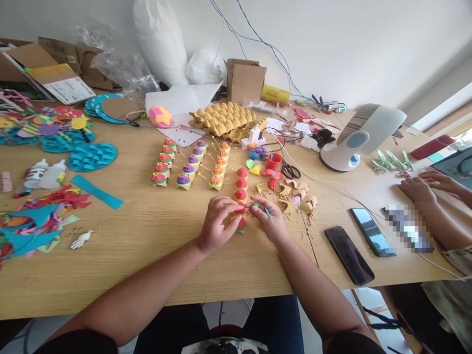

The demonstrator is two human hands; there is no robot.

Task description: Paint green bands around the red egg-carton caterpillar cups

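My left hand (217, 221) is curled round the near end of a strip of egg-carton cups painted red (241, 184), which lies on the wooden table (155, 246). My right hand (266, 219) pinches a thin blue paintbrush (269, 215) whose green-tipped end touches the strip's near cup (241, 224), which has a green band. Both hands meet over that cup.
Three rows of painted carton caterpillars (191, 164) lie behind, then a yellow egg tray (223, 118), a red paint cup (274, 161) and scissors (291, 171). Two phones (359, 243) lie to the right near a fan (359, 137). Another person's hands (424, 191) rest at far right. Paper crafts (44, 132) fill the left.
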